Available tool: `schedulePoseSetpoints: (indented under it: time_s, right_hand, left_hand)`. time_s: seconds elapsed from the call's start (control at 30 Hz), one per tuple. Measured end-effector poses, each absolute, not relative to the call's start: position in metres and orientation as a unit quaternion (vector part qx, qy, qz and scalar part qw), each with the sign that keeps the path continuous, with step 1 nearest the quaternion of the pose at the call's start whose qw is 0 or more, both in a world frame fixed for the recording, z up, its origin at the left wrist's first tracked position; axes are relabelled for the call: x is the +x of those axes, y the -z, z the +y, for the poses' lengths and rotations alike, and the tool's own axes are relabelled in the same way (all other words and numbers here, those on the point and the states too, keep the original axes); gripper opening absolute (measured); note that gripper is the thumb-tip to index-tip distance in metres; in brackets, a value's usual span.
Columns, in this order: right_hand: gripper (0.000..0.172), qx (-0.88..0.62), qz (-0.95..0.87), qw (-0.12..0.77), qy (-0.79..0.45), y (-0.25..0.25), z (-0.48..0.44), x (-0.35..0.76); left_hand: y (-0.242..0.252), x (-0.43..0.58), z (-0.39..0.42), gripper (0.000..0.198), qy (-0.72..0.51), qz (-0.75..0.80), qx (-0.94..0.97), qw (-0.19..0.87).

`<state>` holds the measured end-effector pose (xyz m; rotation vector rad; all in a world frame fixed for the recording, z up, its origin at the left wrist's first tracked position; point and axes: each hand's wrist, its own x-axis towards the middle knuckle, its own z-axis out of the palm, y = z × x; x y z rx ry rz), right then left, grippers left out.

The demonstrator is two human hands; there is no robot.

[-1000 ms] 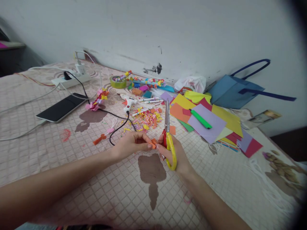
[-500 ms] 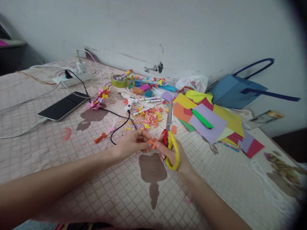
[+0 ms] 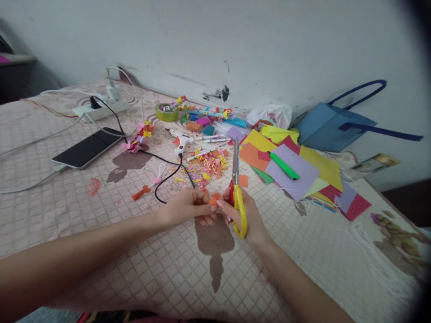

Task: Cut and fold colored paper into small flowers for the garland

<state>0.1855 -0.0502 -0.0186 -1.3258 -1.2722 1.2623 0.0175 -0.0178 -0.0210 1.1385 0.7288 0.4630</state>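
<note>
Between my two hands is a small orange piece of paper (image 3: 214, 198). My left hand (image 3: 191, 205) pinches its left side between thumb and fingers. My right hand (image 3: 247, 214) has its thumb at the paper's right edge and also holds scissors (image 3: 239, 211) with red and yellow handles, blades together and pointing away from me. Just beyond my right hand lies an orange paper square (image 3: 243, 181). Behind my hands is a heap of colourful paper scraps (image 3: 210, 166). An orange paper cutout (image 3: 140, 193) rests left of my left hand.
A white glue gun (image 3: 182, 142) with a black cord lies behind the hands. Coloured paper sheets (image 3: 292, 168) with a green cutter (image 3: 283, 166) spread to the right, before a blue bag (image 3: 333, 128). At left are a phone (image 3: 89, 147) and a power strip (image 3: 101, 111).
The fingers of my left hand have curled in, some now below the paper. The orange piece has turned slightly, and the scissors have shifted a little left, more upright.
</note>
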Motion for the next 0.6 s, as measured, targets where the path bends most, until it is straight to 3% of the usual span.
schedulePoseSetpoints:
  time_s: [0.27, 0.6]
  right_hand:
    - [0.024, -0.501, -0.490, 0.451, -0.553, 0.0222, -0.0509, 0.1862]
    - [0.027, -0.535, -0.519, 0.434, -0.506, 0.0193, -0.0492, 0.1866]
  left_hand:
    - [0.0193, 0.0153, -0.0164, 0.021, -0.215, 0.351, 0.504, 0.759]
    - [0.0183, 0.0170, -0.0149, 0.024, -0.223, 0.351, 0.519, 0.747]
